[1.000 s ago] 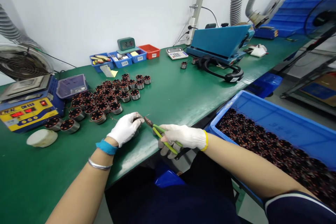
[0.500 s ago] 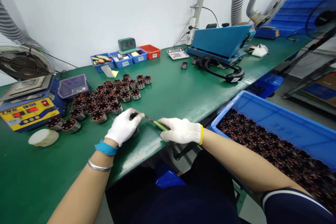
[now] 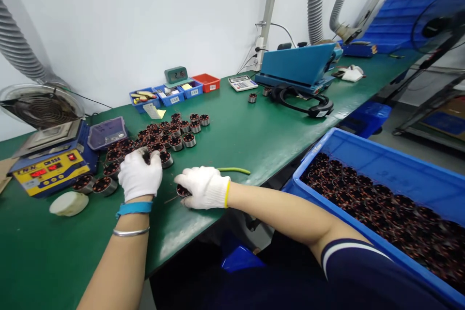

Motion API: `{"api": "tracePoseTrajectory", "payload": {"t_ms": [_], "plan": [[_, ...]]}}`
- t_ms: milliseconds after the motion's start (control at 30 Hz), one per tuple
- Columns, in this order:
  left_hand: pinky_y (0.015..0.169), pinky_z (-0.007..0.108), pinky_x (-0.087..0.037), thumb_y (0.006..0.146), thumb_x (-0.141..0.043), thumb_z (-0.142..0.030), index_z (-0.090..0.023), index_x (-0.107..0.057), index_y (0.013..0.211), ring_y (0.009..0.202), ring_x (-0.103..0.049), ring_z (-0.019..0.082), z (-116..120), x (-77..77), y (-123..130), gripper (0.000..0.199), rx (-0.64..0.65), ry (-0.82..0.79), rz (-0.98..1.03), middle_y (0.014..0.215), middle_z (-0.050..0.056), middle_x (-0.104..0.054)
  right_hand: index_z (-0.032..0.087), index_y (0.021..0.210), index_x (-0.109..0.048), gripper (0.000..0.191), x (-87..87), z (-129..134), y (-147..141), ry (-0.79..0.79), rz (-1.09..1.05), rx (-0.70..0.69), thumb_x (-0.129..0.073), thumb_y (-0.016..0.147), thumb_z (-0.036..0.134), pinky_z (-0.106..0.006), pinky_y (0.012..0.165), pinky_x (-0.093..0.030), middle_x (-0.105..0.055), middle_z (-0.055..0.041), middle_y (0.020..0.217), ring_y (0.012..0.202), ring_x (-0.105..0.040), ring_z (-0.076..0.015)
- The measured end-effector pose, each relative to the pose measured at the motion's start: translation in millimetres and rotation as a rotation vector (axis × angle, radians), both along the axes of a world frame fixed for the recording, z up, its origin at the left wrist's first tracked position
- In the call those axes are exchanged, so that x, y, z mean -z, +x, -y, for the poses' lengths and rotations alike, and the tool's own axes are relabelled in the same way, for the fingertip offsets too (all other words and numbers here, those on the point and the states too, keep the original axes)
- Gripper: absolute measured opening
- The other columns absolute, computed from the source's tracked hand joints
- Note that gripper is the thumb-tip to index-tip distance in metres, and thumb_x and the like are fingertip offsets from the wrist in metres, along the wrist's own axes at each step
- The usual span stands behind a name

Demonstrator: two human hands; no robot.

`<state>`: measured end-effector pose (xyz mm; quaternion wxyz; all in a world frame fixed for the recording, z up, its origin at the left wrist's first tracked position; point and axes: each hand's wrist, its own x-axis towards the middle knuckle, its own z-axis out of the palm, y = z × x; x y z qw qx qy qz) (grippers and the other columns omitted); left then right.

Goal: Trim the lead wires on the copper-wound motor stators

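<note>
White-gloved right hand (image 3: pixel 203 187) grips one round, copper-wound metal core (image 3: pixel 182 191) on the green tabletop (image 3: pixel 232 143).
Light, level pressure should serve best; the white-gloved left hand (image 3: pixel 141 174) curls at similar clustered cores (image 3: pixel 189 140), hold unclear; one slim green handle (image 3: pixel 234 170) lies beyond the right.

Green bench top (image 3: pixel 232 145), slightly glossy; left side carries the yellow-fronted blue control unit (image 3: pixel 54 169), off-white round block (image 3: pixel 69 203), purple tray (image 3: pixel 107 133) and a packed cluster of copper-wound coil parts (image 3: pixel 189 140). Back edge by the wall: small blue bins (image 3: pixel 170 99), red bin (image 3: pixel 206 84), calculator (image 3: pixel 242 83), then a single small coil part (image 3: pixel 252 99), blue machine (image 3: pixel 296 65) and black headset (image 3: pixel 308 108) farther right. Near front edge: green tool handle (image 3: pixel 234 170), partly hidden, lying flat.
</note>
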<state>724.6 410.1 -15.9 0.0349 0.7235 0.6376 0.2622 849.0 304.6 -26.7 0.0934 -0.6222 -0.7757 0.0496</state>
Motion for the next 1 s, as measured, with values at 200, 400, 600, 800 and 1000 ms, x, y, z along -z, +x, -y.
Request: {"api": "tracePoseTrajectory", "payload": {"t_ms": [200,400,600,800,1000], "plan": [[0.100,0.051,-0.037,0.081,-0.048,-0.048,-0.015,-0.061,0.115,0.121,-0.045,0.038,2,8.8,5,0.049,0.111,0.037,-0.200,0.132,0.016,-0.051,0.027,0.100,-0.061,0.037,-8.5,-11,104,-0.023,-0.066,0.480,-0.060,0.072,0.051,-0.037,0.071,-0.050,-0.066,-0.0046,0.098,0.091,-0.064,-0.0284],[0.105,0.057,-0.028,0.079,-0.049,-0.048,-0.016,-0.064,0.112,0.131,-0.033,0.039,-4,25.4,9,0.048,0.214,-0.002,-0.290,0.140,0.019,-0.043,0.014,0.141,-0.033,0.078,1.6,-30,182,-0.003,-0.137,0.992,-0.059,0.076,0.046,-0.042,0.092,-0.045,-0.036,-0.0219,0.144,0.118,-0.054,-0.0345],[0.105,0.060,-0.026,0.084,-0.041,-0.044,-0.016,-0.067,0.101,0.133,-0.030,0.041,-11,31.5,7,0.042,0.243,0.037,-0.291,0.138,0.017,-0.044,0.018,0.143,-0.032,0.083,22.0,16,98,0.165,-0.283,0.514,-0.058,0.076,0.060,-0.044,0.101,-0.039,-0.039,-0.0165,0.143,0.128,-0.043,-0.0316],[0.111,0.058,-0.021,0.078,-0.052,-0.042,-0.020,-0.066,0.084,0.137,-0.027,0.037,20,24.8,17,0.027,0.420,0.195,-0.260,0.141,0.010,-0.044,0.016,0.118,-0.059,0.044,37.0,60,54,0.217,-0.029,0.139,-0.059,0.079,0.037,-0.054,0.104,-0.028,-0.051,-0.0144,0.132,0.119,-0.044,-0.0329],[0.102,0.048,-0.040,0.074,-0.057,-0.040,-0.018,-0.064,0.081,0.113,-0.055,0.033,66,14.7,36,0.025,0.774,-0.069,-0.282,0.123,0.012,-0.059,0.013,0.124,-0.056,0.051,41.1,58,84,0.290,-0.042,0.307,-0.058,0.079,0.038,-0.055,0.102,-0.032,-0.049,-0.0191,0.132,0.120,-0.043,-0.0349]]}}
